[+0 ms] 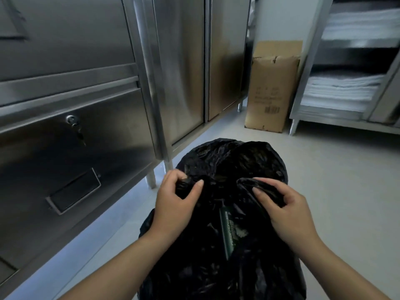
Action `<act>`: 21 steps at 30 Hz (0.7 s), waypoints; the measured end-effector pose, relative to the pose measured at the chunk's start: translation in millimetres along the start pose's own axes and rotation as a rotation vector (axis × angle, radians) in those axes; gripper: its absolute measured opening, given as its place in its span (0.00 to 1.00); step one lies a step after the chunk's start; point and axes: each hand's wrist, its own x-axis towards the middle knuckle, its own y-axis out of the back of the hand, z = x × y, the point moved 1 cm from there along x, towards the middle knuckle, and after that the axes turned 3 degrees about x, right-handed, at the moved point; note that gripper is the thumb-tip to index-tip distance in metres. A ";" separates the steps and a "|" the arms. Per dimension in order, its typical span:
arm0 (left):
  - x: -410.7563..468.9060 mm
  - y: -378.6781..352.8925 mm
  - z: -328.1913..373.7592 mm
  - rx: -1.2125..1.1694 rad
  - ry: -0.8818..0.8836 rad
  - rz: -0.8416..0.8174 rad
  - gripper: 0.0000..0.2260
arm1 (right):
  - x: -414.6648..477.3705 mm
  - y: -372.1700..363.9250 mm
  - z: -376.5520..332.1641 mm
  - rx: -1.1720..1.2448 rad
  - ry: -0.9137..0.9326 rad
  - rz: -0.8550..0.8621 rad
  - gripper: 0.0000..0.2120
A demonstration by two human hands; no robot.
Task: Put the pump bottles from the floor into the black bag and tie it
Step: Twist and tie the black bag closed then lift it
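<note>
1. The hands work the mouth of the bag [229,161]. The left hand [175,202] is clenched on a bunched flap of plastic at the left side of the opening, thumb and fingers pinching it tight.
2. Between the hands the mouth is not yet closed: a dark green bottle [227,230] with pale lettering shows through the gap, lying tilted inside. No bottles show on the visible floor [324,169], so loading looks done and tying looks like the step in hand.
3. The right hand [287,211] grasps the opposite flap, fingers curled over a thick fold of plastic.
4. To tie well, I judge each hand should gather its flap into a narrow tail, with enough length free above the contents to cross over.
5. Cross the left tail over the right above the bottle, pressing the bottle down first so it does not sit in the knot.
6. Pull both tails outward evenly and low; thin plastic can stretch or tear if yanked.
7. The bag stands on the floor just beside the steel cabinet [75,148], so keeping it upright while tightening should stop the load from shifting.
</note>
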 end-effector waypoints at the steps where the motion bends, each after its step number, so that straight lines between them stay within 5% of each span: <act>1: -2.8 -8.3 17.7 0.013 -0.066 -0.010 0.15 | 4.6 10.9 -5.3 0.022 0.021 0.022 0.11; 7: -24.3 -59.0 98.0 0.028 -0.339 -0.047 0.13 | 20.6 67.8 -15.0 0.143 0.046 0.127 0.10; 13: -48.8 -108.0 120.7 -0.161 -0.225 -0.187 0.05 | 14.5 89.1 -15.4 0.227 0.028 0.117 0.07; 21: -73.3 -138.6 128.3 -0.311 -0.056 -0.182 0.08 | -7.6 93.5 -18.3 0.245 -0.039 0.083 0.04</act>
